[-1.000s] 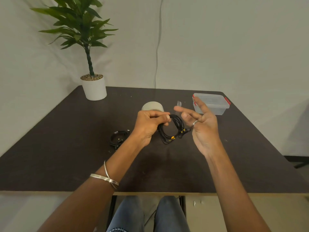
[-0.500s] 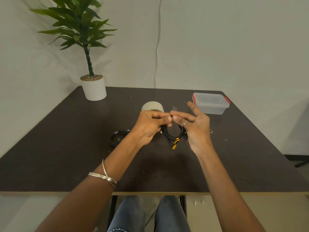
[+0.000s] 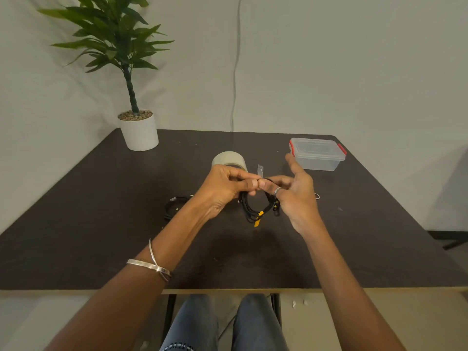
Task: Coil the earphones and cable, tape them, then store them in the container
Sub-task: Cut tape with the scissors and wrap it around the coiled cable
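Tape, a short clear strip, was seen standing up just above the point where the two hands met, and it appeared to be held between the fingertips at the top of the coiled earphones. One second before, the right hand had been kept apart from the coil with its fingers spread; it had since been brought against the left hand, thumb tip to thumb tip. The coil had been lowered a little, so that the yellow part hung at the bottom.

The left hand was clenched around the top of the black coil. The thumb and one finger of the right hand were pinched on the coil or the strip; which one, could not be told, because the contact was hidden. Its index finger was held straight out toward the container.

From this it was judged that the coiling was finished and the taping was begun. The strip was not yet wrapped. The container stood closed, well apart on the far right of the table. The tape roll lay just behind the left hand, and a second black cable lay coiled near the left wrist, not taped as far as could be seen.
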`<state>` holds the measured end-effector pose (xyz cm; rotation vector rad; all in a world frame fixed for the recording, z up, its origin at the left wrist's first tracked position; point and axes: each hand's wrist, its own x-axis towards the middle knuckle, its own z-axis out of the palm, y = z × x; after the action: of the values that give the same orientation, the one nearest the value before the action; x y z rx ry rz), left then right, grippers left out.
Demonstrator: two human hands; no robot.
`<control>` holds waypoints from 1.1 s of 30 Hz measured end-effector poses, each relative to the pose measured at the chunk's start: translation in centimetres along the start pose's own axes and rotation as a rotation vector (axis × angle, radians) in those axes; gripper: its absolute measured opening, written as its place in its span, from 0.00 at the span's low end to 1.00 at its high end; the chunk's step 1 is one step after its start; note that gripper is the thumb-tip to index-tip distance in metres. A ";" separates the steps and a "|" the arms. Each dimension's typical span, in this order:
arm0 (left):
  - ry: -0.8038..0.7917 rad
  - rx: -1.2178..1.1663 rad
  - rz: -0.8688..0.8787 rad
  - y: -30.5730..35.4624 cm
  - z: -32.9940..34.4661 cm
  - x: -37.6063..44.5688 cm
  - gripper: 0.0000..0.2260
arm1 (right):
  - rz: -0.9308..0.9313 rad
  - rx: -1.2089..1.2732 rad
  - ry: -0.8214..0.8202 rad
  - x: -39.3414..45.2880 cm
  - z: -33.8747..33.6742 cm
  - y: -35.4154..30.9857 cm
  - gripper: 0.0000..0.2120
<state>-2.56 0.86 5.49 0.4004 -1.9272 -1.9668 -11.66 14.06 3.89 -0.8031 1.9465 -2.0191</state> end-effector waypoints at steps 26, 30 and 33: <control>0.294 0.292 0.360 -2.2 1.7 0.3 0.08 | -0.722 -0.687 0.071 0.8 -0.5 2.4 0.09; 0.305 0.532 0.635 -2.4 1.7 0.1 0.10 | -0.708 -0.757 0.060 0.8 -0.3 2.5 0.09; 0.319 0.931 0.886 -3.2 1.6 0.7 0.10 | -0.675 -0.858 0.052 0.8 -0.1 2.6 0.10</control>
<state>-4.08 2.02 2.38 0.0285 -2.1347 -0.3908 -12.92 13.49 1.57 -1.7951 2.8774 -1.3588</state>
